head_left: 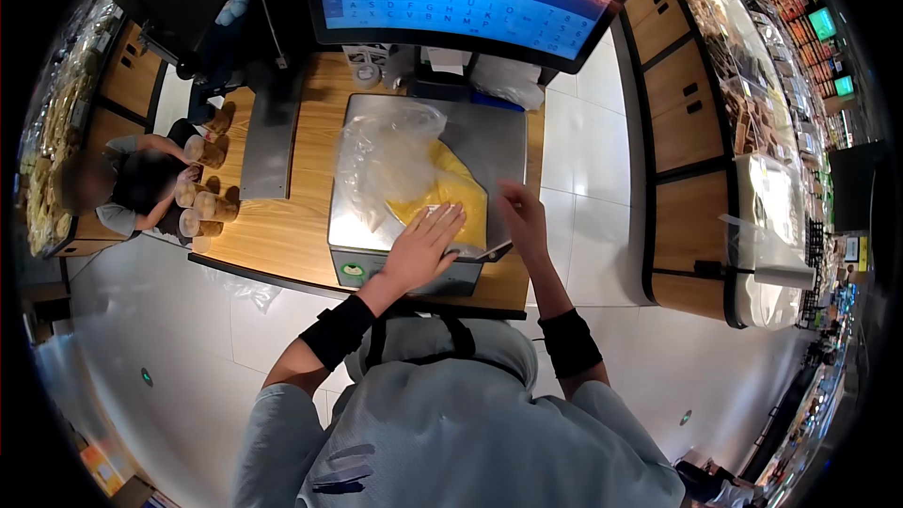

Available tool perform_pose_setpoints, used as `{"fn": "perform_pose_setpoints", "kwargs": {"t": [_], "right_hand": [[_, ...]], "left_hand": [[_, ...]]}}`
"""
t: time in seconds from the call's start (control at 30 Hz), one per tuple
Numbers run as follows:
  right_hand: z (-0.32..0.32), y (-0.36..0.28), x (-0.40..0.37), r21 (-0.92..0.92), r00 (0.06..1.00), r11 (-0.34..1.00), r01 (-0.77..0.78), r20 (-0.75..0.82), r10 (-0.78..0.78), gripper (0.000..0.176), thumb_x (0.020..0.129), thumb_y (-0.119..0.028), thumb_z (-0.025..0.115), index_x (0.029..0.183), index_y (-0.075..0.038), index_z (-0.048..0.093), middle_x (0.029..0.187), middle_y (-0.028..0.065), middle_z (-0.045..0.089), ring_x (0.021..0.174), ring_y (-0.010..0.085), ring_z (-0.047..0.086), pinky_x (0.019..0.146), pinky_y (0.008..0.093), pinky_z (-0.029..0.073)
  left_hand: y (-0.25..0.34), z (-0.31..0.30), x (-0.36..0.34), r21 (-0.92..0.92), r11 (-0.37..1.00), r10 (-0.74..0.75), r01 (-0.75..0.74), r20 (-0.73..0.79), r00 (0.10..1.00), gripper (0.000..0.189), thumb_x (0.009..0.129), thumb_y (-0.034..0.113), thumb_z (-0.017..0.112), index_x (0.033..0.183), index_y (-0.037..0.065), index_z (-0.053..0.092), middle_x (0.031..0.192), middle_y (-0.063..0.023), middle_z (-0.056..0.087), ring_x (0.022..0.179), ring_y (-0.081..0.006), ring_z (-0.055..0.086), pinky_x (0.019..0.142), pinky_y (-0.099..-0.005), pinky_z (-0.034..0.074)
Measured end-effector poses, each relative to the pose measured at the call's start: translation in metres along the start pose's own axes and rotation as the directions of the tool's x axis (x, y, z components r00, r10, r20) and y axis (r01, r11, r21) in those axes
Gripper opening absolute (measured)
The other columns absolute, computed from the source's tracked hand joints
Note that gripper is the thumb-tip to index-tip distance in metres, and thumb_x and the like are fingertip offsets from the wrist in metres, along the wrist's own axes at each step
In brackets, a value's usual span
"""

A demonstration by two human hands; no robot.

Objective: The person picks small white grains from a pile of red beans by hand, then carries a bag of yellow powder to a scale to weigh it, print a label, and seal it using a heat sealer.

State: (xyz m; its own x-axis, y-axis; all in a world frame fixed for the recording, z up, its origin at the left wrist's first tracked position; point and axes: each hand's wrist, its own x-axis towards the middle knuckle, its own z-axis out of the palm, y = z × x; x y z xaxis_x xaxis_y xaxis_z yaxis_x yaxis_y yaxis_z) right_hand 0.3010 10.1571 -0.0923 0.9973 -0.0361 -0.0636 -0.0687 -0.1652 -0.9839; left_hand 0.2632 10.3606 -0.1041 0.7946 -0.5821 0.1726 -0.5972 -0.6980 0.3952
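A clear plastic bag (378,155) holding a fine yellow foodstuff (458,184) lies on the steel platform (484,122) of a weighing scale. I cannot make out the exact kind of food. My left hand (426,245) rests on the yellow part of the bag, its fingers stretched out flat. Over the right edge of the platform is my right hand (523,219), fingers loosely bent and apart, slightly blurred. Nothing shows in it. The upper part of the bag spreads crumpled to the left.
Behind the scale stands a screen (470,0) showing a keyboard. Several plastic tubs (202,198) sit at the wooden counter's (315,216) left end, beside a person (141,179). A grey metal plate (270,146) lies between. Wooden cabinets (687,122) with goods run along the right.
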Motion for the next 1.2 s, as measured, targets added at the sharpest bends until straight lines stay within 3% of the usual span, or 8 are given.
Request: {"fn": "perform_pose_setpoints", "kwargs": {"t": [0.17,0.3,0.37,0.6,0.7,0.9,1.07,1.2], "right_hand": [[0.081,-0.048,0.042,-0.482,0.825,0.671,0.564,0.297,-0.48,0.039,0.077,-0.016,0.067,0.11,0.003,0.057,0.099,0.0209,0.062,0.094,0.0338,0.06,0.085,0.036,0.046],[0.129,-0.049,0.06,-0.214,0.868,0.933,0.288,0.469,-0.16,0.041,0.08,-0.021,0.064,0.107,0.008,0.054,0.097,0.0216,0.062,0.091,0.0329,0.06,0.082,0.0369,0.046],[0.134,-0.062,0.065,-0.187,0.956,0.982,-0.001,0.289,0.055,0.039,0.082,-0.023,0.061,0.103,0.008,0.054,0.096,0.0227,0.062,0.09,0.0317,0.061,0.079,0.0373,0.045],[0.172,-0.114,0.039,-0.354,0.838,0.821,0.448,0.486,-0.249,0.02,0.08,-0.01,0.055,0.093,0.004,0.061,0.092,0.0226,0.063,0.085,0.0371,0.06,0.076,0.0433,0.046],[0.206,-0.135,0.024,-0.299,0.74,0.716,0.631,0.509,-0.44,0.026,0.078,-0.012,0.059,0.101,-0.001,0.061,0.104,0.0204,0.06,0.1,0.0357,0.055,0.087,0.0422,0.043],[0.243,-0.13,0.043,-0.258,0.812,0.789,0.558,0.368,-0.454,0.068,0.066,-0.028,0.078,0.124,-0.006,0.05,0.125,0.0126,0.05,0.121,0.0292,0.044,0.101,0.0368,0.036],[0.322,-0.063,0.057,0.066,0.842,0.992,0.112,0.523,-0.13,0.067,0.071,-0.029,0.077,0.126,-0.004,0.048,0.125,0.0103,0.051,0.12,0.0254,0.045,0.102,0.0352,0.035],[0.384,-0.022,0.088,0.101,0.922,0.976,0.195,0.321,-0.217,0.064,0.072,-0.027,0.076,0.125,-0.004,0.049,0.123,0.0102,0.053,0.118,0.0257,0.047,0.102,0.0356,0.036]], "left_hand": [[-0.026,-0.009,-0.022,-0.236,0.972,-0.002,0.0,-0.01,1.0,0.059,0.085,0.025,0.058,0.137,0.008,0.037,0.139,-0.0117,0.04,0.129,-0.0285,0.037,0.108,-0.0407,0.027],[-0.059,-0.037,-0.062,-0.456,0.825,-0.421,0.334,-0.102,0.901,0.062,0.081,0.024,0.066,0.134,0.007,0.04,0.136,-0.018,0.042,0.127,-0.0352,0.039,0.106,-0.0381,0.03],[-0.072,-0.054,-0.055,-0.505,0.832,-0.415,0.231,-0.289,0.863,0.066,0.076,0.023,0.072,0.132,0.002,0.042,0.134,-0.0205,0.044,0.127,-0.0329,0.04,0.105,-0.0381,0.032],[-0.113,-0.062,-0.003,-0.661,0.717,-0.353,0.221,-0.071,0.933,0.057,0.08,0.026,0.068,0.128,0.004,0.046,0.129,-0.0191,0.048,0.124,-0.0298,0.042,0.104,-0.0382,0.032],[-0.146,-0.084,-0.014,-0.586,0.778,-0.175,-0.227,-0.549,0.817,0.044,0.085,0.024,0.062,0.123,0.004,0.051,0.119,-0.0171,0.055,0.112,-0.028,0.051,0.096,-0.0379,0.04],[-0.2,-0.15,-0.033,-0.97,0.08,-0.426,0.227,0.173,0.888,0.035,0.092,0.034,0.052,0.106,0.002,0.055,0.097,-0.0101,0.058,0.086,-0.0153,0.055,0.072,-0.0302,0.044],[-0.198,-0.184,-0.026,-0.419,0.895,-0.218,0.15,-0.121,0.968,0.032,0.09,0.033,0.051,0.108,0.008,0.061,0.105,-0.0164,0.061,0.095,-0.0348,0.057,0.083,-0.0404,0.045],[-0.238,-0.199,-0.053,0.003,1.0,-0.024,0.024,-0.085,0.996,0.03,0.079,0.025,0.058,0.104,0.011,0.064,0.11,-0.0145,0.06,0.101,-0.0338,0.055,0.087,-0.0399,0.044]]}}
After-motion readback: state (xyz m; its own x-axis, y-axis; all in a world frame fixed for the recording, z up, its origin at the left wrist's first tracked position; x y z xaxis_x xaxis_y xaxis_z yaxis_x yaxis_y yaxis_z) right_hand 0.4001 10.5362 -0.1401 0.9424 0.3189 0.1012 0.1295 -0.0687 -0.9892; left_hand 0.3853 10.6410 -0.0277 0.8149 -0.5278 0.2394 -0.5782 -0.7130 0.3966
